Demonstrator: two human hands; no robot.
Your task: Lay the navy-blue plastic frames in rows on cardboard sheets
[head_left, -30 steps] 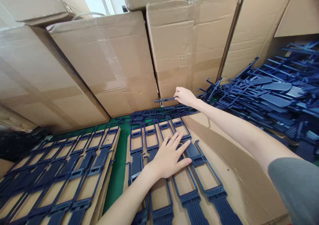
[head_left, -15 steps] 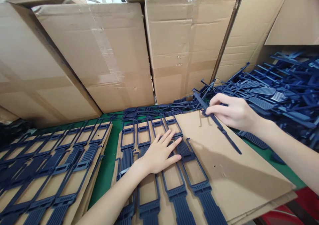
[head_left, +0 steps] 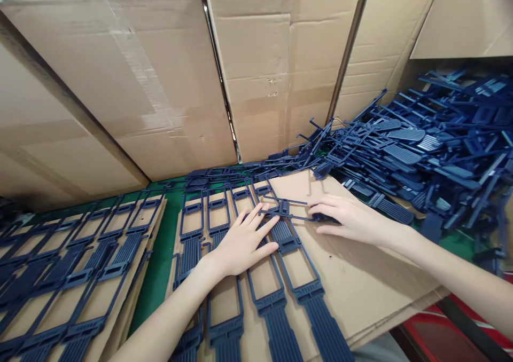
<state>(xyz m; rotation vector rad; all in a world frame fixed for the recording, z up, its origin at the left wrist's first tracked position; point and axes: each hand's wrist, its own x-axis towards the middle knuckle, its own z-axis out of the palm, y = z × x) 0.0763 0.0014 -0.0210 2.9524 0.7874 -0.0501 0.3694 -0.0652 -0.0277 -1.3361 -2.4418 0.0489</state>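
My left hand (head_left: 245, 242) lies with fingers spread over the dark blue plastic frames (head_left: 264, 287) laid in rows on a cardboard sheet (head_left: 352, 287). Its fingertips touch or nearly touch one end of a loose blue plastic part (head_left: 284, 208). That part lies sideways across the upper ends of the rows, and my right hand (head_left: 340, 218) has its fingers closed on the other end. The right fingers partly hide the held end. Each laid frame has an open rectangle and a ribbed pad.
At the right is a tangled heap of blue plastic parts (head_left: 420, 148). A second cardboard sheet (head_left: 140, 276) with similar frames lies at the left, across a strip of green surface (head_left: 154, 266). Tall cardboard boxes (head_left: 160, 84) stand along the back.
My right hand has moved left and down, turning the held part from a steep slant to sideways near my left hand. The camera view has shifted slightly; my left hand stays on the frames.
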